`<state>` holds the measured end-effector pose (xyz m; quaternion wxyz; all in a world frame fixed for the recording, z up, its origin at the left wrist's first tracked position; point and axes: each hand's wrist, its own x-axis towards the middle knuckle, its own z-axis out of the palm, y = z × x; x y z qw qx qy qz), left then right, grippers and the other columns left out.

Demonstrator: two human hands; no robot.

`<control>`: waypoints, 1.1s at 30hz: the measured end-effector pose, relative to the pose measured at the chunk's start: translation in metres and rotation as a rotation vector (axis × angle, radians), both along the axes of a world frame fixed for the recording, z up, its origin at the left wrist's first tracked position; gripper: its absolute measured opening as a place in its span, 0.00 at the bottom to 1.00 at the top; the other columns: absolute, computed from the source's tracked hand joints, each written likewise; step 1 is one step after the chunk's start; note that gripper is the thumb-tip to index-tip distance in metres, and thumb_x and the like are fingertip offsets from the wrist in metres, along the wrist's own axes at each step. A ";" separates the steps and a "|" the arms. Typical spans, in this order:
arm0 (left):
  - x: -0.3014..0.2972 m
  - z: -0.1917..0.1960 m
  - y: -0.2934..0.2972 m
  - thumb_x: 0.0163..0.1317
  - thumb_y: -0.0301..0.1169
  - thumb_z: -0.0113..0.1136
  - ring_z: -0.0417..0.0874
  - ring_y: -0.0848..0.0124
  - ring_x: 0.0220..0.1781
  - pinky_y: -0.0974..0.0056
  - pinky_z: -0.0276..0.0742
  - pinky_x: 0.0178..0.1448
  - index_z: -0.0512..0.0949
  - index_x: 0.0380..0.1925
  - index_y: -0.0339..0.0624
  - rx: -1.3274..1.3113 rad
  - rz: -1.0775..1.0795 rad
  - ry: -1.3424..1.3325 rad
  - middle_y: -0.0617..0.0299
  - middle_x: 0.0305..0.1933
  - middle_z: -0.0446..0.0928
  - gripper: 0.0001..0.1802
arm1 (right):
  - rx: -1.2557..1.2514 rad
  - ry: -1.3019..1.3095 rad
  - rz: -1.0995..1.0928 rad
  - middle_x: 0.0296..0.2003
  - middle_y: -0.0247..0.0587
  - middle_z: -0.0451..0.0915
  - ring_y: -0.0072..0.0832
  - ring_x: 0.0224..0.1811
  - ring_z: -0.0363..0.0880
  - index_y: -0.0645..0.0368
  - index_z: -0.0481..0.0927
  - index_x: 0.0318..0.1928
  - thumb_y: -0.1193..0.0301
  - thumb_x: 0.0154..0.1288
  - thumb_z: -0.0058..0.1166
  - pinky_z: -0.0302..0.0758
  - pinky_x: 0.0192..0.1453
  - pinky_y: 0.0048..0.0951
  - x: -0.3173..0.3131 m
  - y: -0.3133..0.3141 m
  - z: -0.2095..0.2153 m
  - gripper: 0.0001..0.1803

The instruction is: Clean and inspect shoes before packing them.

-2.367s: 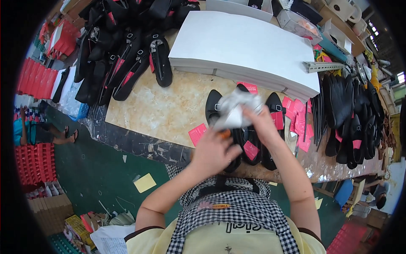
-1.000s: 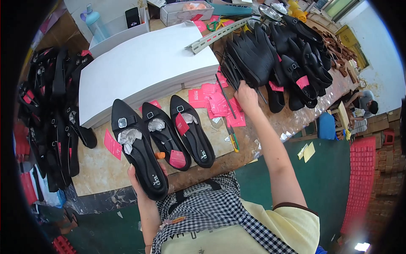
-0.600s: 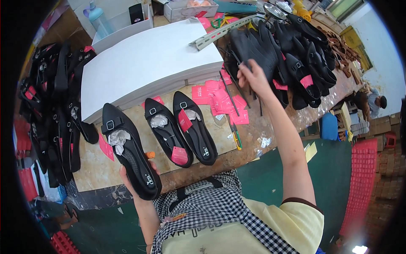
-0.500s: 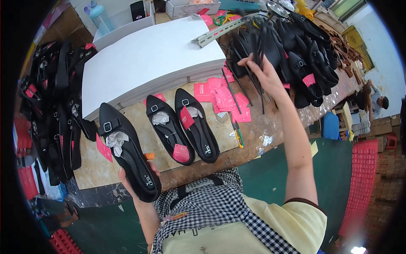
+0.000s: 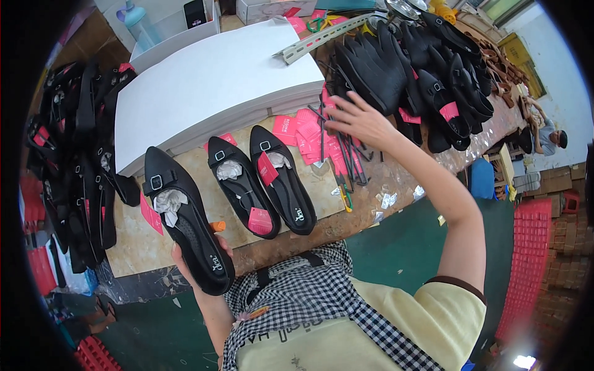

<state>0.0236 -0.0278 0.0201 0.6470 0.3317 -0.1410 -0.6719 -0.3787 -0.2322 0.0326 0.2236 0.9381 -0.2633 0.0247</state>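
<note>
My left hand (image 5: 185,264) grips a black pointed flat shoe (image 5: 185,213) from beneath at its heel. The shoe has a square buckle on a bow, crumpled paper in the toe and a pink tag (image 5: 151,215) at its side. Something orange (image 5: 217,226) shows by my left fingers. With fingers spread, my right hand (image 5: 370,127) hovers at or just above several thin black sticks (image 5: 355,168) and a spread of pink tags (image 5: 309,128). Between the hands, two similar shoes, one at left (image 5: 240,191) and one at right (image 5: 284,188), lie side by side with pink tags.
A thick stack of white sheets (image 5: 204,86) stands behind the shoes, a metal angle strip (image 5: 328,37) on its corner. Black shoes are heaped at left (image 5: 90,161) and right (image 5: 455,86). Yellow-green handled snips (image 5: 346,199) lie near the front edge.
The dark sticks in my right hand have dropped onto the tags and table. That hand has opened and come down a little toward me. My left hand still grips the shoe.
</note>
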 end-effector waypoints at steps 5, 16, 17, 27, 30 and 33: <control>-0.003 0.001 -0.016 0.63 0.63 0.42 0.83 0.59 0.33 0.59 0.81 0.31 0.70 0.55 0.28 0.078 0.001 -0.024 0.47 0.43 0.80 0.44 | 0.372 -0.270 -0.918 0.23 0.45 0.82 0.42 0.26 0.84 0.54 0.78 0.38 0.57 0.64 0.54 0.79 0.29 0.39 0.020 0.075 -0.027 0.14; 0.010 -0.013 -0.021 0.60 0.69 0.43 0.85 0.49 0.45 0.49 0.84 0.49 0.68 0.60 0.30 0.077 -0.098 0.250 0.41 0.50 0.79 0.49 | 0.768 -1.104 -0.868 0.17 0.40 0.79 0.27 0.20 0.81 0.61 0.78 0.37 0.67 0.66 0.55 0.74 0.27 0.32 0.063 0.092 -0.004 0.09; 0.011 -0.022 -0.024 0.61 0.68 0.43 0.85 0.51 0.43 0.49 0.83 0.50 0.69 0.59 0.31 0.045 -0.166 0.249 0.42 0.48 0.80 0.48 | 0.943 -1.200 -0.836 0.16 0.36 0.77 0.21 0.20 0.77 0.61 0.78 0.39 0.70 0.65 0.56 0.71 0.26 0.28 0.087 0.102 0.008 0.07; 0.003 -0.021 -0.026 0.70 0.64 0.32 0.82 0.69 0.49 0.64 0.79 0.54 0.72 0.59 0.38 0.037 0.093 -0.355 0.57 0.50 0.81 0.41 | 1.257 -0.949 -0.350 0.17 0.48 0.68 0.34 0.15 0.65 0.56 0.78 0.58 0.70 0.65 0.57 0.65 0.24 0.32 0.224 0.132 0.065 0.20; 0.009 -0.045 -0.019 0.69 0.65 0.36 0.79 0.67 0.56 0.60 0.76 0.61 0.68 0.63 0.41 0.117 0.179 -0.464 0.59 0.58 0.76 0.40 | 1.232 -0.876 -0.334 0.27 0.54 0.81 0.47 0.30 0.82 0.58 0.80 0.54 0.61 0.69 0.50 0.76 0.35 0.43 0.234 0.126 0.074 0.19; 0.012 -0.061 -0.016 0.68 0.67 0.30 0.76 0.62 0.62 0.55 0.73 0.65 0.64 0.67 0.43 0.161 0.183 -0.461 0.57 0.62 0.73 0.44 | 1.065 -1.014 -0.224 0.21 0.51 0.79 0.47 0.25 0.81 0.57 0.81 0.49 0.60 0.69 0.51 0.75 0.29 0.42 0.238 0.129 0.058 0.17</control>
